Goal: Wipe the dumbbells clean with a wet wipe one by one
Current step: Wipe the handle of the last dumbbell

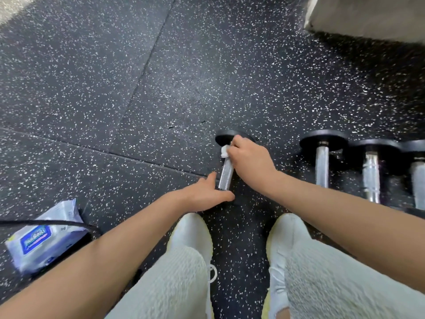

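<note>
My right hand (249, 157) clamps the wipe (225, 151) against the dumbbell (226, 173) on the floor, at the handle's far end. My left hand (208, 192), fingers spread, steadies its near end. Next, I judge, rub down the handle.
</note>
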`<action>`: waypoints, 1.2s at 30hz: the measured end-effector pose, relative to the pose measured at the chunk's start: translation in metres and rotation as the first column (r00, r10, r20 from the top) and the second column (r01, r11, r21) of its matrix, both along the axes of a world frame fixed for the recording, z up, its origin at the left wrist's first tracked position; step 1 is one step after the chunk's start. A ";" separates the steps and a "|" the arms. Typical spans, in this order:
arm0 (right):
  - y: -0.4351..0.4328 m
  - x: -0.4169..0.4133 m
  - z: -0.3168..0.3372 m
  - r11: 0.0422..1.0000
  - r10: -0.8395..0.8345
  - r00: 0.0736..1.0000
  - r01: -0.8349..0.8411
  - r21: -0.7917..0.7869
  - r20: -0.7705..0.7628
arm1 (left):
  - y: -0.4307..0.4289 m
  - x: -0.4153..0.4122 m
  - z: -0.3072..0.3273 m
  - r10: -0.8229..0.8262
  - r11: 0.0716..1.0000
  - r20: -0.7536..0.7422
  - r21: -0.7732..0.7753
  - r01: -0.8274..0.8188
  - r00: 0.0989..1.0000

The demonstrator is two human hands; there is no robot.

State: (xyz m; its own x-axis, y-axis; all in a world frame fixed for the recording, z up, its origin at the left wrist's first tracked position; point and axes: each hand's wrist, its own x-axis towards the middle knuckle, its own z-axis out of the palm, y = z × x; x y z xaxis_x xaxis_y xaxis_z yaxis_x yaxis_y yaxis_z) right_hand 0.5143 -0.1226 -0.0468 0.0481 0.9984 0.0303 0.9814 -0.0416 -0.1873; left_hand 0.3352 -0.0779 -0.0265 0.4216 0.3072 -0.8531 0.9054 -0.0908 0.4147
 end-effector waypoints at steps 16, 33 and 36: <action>-0.001 0.013 0.003 1.000 0.011 0.989 -0.011 0.003 -0.147 | -0.002 0.000 0.000 0.027 0.998 0.011 -0.054 -0.026 1.000; -0.022 0.016 0.012 0.997 0.044 0.949 -0.062 -0.048 -0.311 | -0.011 0.006 -0.006 0.063 0.998 -0.018 -0.024 -0.063 0.998; -0.041 0.005 0.011 0.948 0.224 0.900 -0.290 -0.129 -0.374 | -0.013 0.006 -0.006 0.130 0.991 0.017 -0.044 -0.129 0.991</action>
State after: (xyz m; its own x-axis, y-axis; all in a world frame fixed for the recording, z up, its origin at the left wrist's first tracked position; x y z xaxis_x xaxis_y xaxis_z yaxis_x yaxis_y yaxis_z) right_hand 0.5193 -0.1640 -0.0362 -0.2365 0.9643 -0.1192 0.8343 0.1387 -0.5336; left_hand 0.3415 -0.0906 -0.0322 0.3973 0.3232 -0.8589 0.9002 0.0447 0.4333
